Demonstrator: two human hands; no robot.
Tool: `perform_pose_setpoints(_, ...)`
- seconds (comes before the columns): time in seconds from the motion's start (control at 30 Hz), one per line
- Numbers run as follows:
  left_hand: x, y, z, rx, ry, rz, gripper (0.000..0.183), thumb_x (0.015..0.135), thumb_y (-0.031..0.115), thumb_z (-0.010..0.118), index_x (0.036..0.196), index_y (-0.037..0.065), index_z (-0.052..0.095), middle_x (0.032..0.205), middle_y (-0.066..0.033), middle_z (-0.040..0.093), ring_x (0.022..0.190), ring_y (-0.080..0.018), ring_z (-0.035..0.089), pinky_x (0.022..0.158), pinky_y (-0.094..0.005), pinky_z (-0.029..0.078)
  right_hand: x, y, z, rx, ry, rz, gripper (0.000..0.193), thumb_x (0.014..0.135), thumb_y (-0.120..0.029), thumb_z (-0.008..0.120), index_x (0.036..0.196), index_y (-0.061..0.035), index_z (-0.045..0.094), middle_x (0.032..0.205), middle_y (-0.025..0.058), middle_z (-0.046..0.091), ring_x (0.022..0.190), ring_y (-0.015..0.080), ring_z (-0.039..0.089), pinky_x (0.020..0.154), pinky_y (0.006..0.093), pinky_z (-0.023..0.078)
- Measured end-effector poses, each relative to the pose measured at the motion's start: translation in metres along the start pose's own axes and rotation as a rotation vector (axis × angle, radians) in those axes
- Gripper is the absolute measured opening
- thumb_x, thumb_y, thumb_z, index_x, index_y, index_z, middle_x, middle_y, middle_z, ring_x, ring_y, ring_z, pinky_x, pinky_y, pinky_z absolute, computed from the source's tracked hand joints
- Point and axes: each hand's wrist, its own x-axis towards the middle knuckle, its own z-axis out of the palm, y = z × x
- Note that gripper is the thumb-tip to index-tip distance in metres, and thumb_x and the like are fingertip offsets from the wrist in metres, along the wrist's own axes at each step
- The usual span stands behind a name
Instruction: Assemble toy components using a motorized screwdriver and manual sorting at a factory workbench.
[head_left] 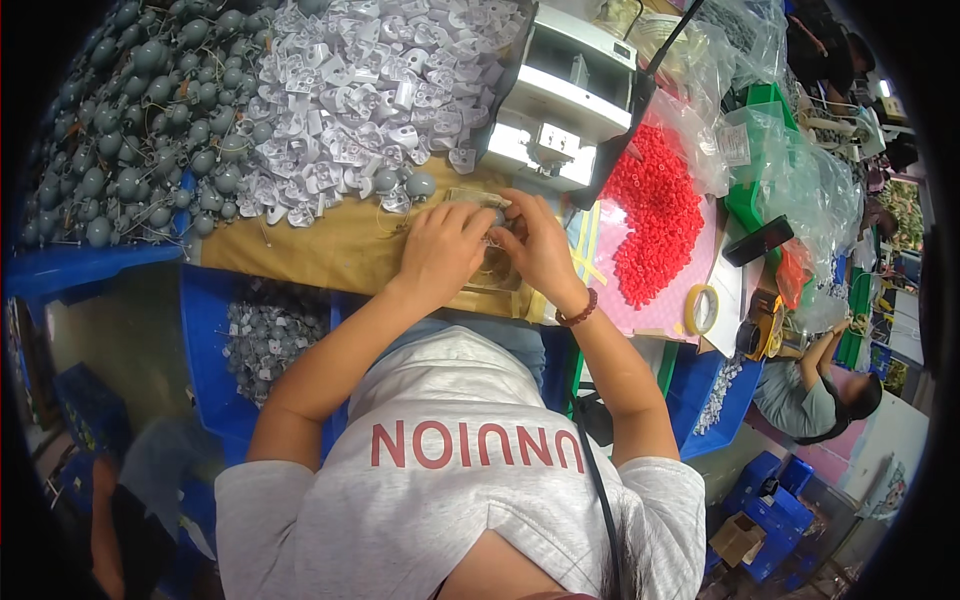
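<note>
My left hand (443, 248) and my right hand (541, 250) meet over the yellow-brown covered bench edge. Between the thumb and fingers of my right hand sits a small grey rounded part (501, 217), partly hidden. The fingers of my left hand are bent and close against the same spot; what they grip is hidden beneath them. Two loose grey ball-shaped parts (420, 184) lie just beyond my left hand, at the front of a heap of white plastic pieces (350, 100). Farther left is a large heap of grey ball-shaped parts with thin wires (130, 150).
A white bench machine (575, 75) stands beyond my right hand. Right of it lie small red rings (650, 210), a tape roll (701, 309) and a black phone-like object (758, 241). Blue bins (205, 370) holding parts sit below the bench. Another person (800, 398) works at right.
</note>
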Motion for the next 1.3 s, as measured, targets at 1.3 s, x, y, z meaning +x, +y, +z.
perform_pose_setpoints(1.3, 0.002, -0.003, 0.014, -0.015, 0.028, -0.014, 0.036, 0.072, 0.012, 0.072, 0.106, 0.007, 0.064, 0.097, -0.009, 0.061, 0.097, -0.0303, 0.057, 0.082, -0.0433, 0.048, 0.071, -0.073, -0.059, 0.69, 0.333, -0.078, 0.05, 0.079, -0.003, 0.071, 0.123, 0.007, 0.049, 0.077, 0.0078, 0.065, 0.064, 0.0166, 0.063, 0.064, 0.0308, 0.052)
